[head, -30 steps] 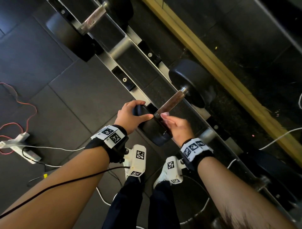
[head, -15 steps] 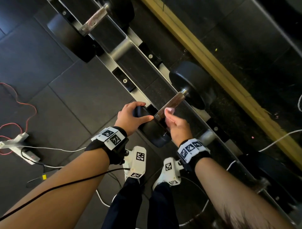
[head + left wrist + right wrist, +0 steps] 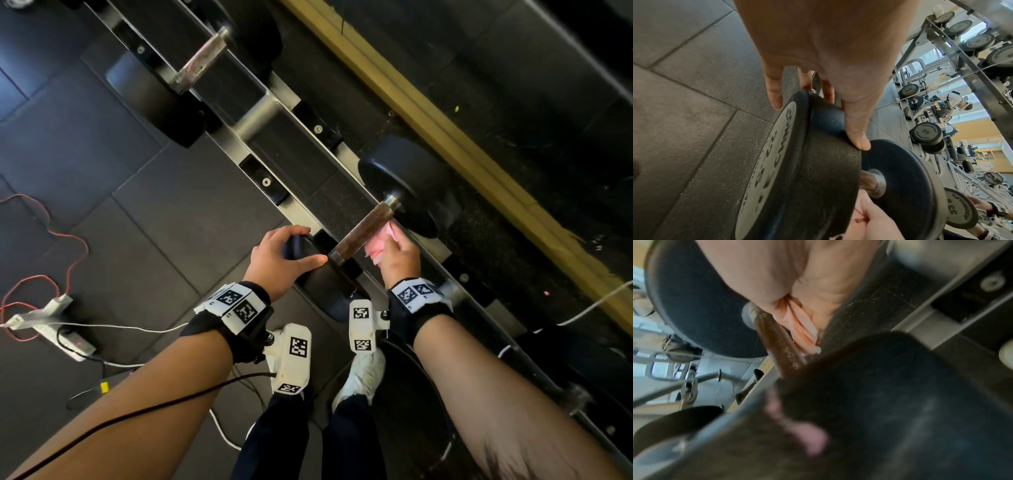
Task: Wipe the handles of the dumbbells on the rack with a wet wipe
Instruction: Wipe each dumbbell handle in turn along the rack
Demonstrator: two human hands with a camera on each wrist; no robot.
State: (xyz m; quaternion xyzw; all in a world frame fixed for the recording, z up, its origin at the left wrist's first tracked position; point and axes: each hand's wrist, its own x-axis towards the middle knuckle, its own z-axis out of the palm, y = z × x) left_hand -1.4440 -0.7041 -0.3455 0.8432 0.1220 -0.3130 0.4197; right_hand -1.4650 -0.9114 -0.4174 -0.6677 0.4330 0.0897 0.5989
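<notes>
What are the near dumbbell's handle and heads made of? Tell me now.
Handle: likely knurled steel, dulled brown, perhaps rust; the right wrist view shows a speckled, grainy texture, with a shinier collar.
Heads: look matte black rubber or urethane, pebbled surface, no glare.

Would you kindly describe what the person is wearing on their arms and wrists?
Both forearms are bare, with no sleeves. The left wrist and right wrist each carry a black strap with white square-patterned tags and a white tagged camera block beneath. A black cable crosses the left forearm.

Dumbbell (image 3: 394,205) on rack (image 3: 260,116).
</notes>
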